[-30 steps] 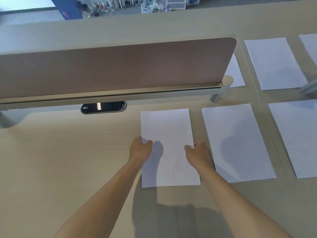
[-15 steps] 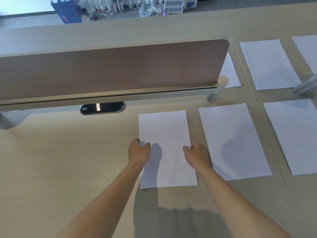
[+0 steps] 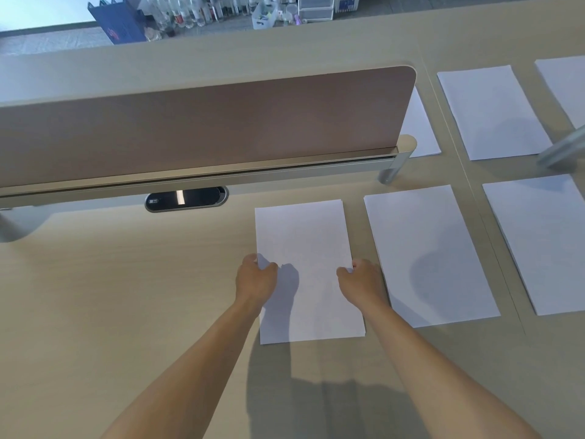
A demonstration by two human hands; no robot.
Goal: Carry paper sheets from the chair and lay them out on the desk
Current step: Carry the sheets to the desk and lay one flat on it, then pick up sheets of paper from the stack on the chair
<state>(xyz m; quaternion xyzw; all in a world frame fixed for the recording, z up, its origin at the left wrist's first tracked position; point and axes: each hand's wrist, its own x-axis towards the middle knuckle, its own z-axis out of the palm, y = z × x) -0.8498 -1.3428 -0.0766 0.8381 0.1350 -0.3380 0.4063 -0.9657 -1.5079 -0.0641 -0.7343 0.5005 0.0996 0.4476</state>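
A white paper sheet (image 3: pixel 305 242) lies on the light wooden desk (image 3: pixel 126 296) in front of me. My left hand (image 3: pixel 254 280) pinches its left edge and my right hand (image 3: pixel 361 285) pinches its right edge, both about halfway down the sheet. Several other white sheets lie flat to the right: one right beside it (image 3: pixel 427 248), one further right (image 3: pixel 541 242), and more in the back row (image 3: pixel 490 109). The chair is out of view.
A brown divider panel (image 3: pixel 205 128) on a metal rail (image 3: pixel 221 175) crosses the desk behind the sheet, with a post (image 3: pixel 391 172) at its right end. A black cable port (image 3: pixel 186 199) sits under the rail. Bottles and boxes (image 3: pixel 221 11) stand far behind.
The sheet and both hands have barely shifted on the desk; the view has drifted a little, so everything sits slightly further left in the frame. Both hands keep their hold.
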